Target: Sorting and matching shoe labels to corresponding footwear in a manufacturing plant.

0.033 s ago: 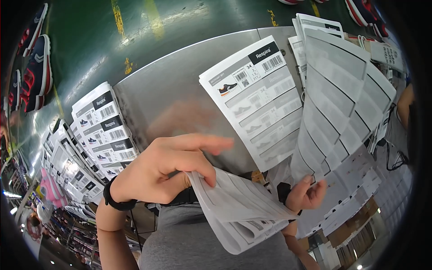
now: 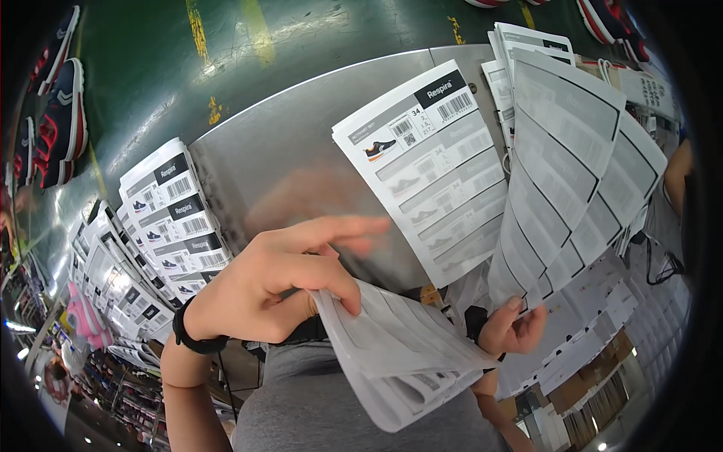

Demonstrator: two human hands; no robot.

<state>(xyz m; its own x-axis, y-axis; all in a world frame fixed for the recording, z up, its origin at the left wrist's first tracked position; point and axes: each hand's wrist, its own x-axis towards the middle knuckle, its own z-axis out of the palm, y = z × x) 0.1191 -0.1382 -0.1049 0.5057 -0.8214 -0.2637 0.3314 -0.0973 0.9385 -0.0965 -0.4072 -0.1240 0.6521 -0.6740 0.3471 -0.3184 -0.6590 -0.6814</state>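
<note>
Over my lap, my left hand (image 2: 290,275) pinches the edge of a curled, folded bundle of translucent backing paper (image 2: 392,354) between thumb and bent fingers. Its index finger stretches out, slightly blurred. My right hand (image 2: 514,329) is closed on the bottom corner of several thin label sheets (image 2: 557,158), which fan upward and show grey label panels from behind. The bundle's right end reaches my right wrist. Between the hands and the table's far edge lies a label sheet (image 2: 444,162) on a stack; its top label has a shoe picture and bar codes, the lower ones look faded.
A metal table (image 2: 301,128) mirrors my hand. On its left stands a stack of printed label sheets (image 2: 177,218), with more loose sheets (image 2: 120,271) beside it. Dark sports shoes (image 2: 64,124) are at far left. Another label stack (image 2: 531,38) sits at the back right, near a cable (image 2: 666,264).
The fanned sheets in my right hand have swung slightly to the right. The lower fold of the paper bundle has dropped a little. My hands barely move.
</note>
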